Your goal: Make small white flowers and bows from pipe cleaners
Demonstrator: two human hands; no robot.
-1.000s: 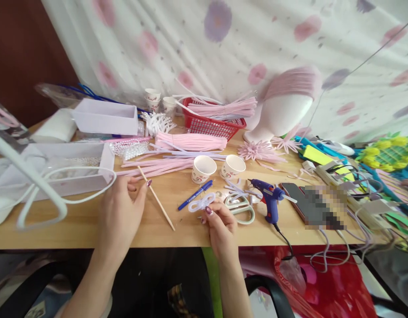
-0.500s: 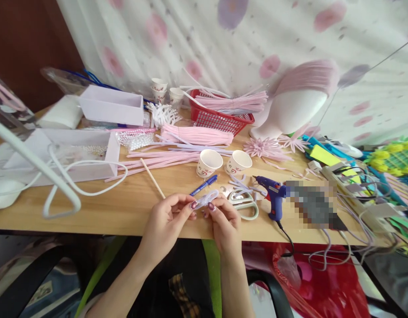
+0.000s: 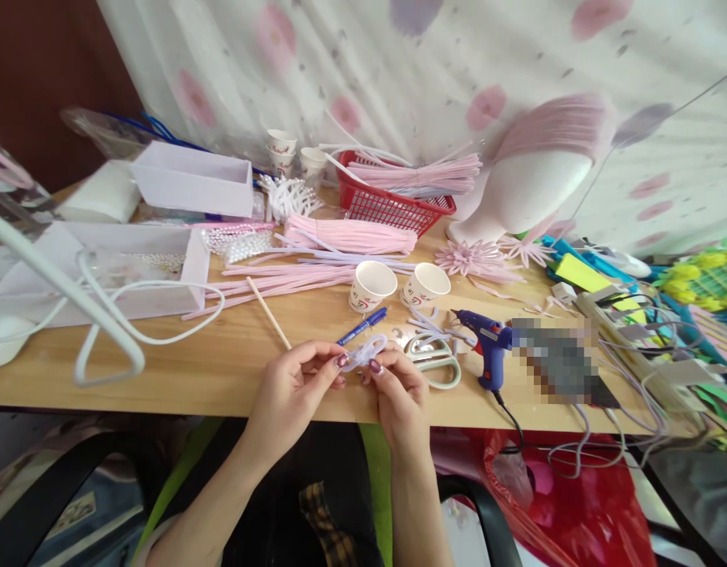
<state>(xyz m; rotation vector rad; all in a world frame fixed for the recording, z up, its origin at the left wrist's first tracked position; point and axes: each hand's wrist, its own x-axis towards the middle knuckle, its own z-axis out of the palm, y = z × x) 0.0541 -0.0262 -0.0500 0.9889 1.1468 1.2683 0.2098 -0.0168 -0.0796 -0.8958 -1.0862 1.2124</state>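
Note:
Between my two hands is a pale lilac pipe cleaner point(image 3: 368, 350), bent into loops. My left hand point(image 3: 304, 382) pinches its left side between thumb and fingers. On the other side, my right hand point(image 3: 399, 394) is closed on it with the thumb on top. Both hands are just above the front part of the table. A blue marker point(image 3: 363, 325) lies right behind them. The grey-green scissors point(image 3: 437, 364) are just right of my right hand, partly over short lilac pipe cleaner pieces point(image 3: 431, 321).
Two paper cups point(image 3: 372, 285) stand behind the marker. A blue glue gun point(image 3: 486, 339) sits at right with its cord over the edge. Pink pipe cleaners point(image 3: 351, 235), a red basket point(image 3: 392, 206) and a foam head point(image 3: 534, 181) are further back. A white lamp arm point(image 3: 61, 279) crosses the left.
The lilac pipe cleaner's loops have turned slightly and stand out more between my fingers. Both hands keep their pinch, and the camera view has shifted a little.

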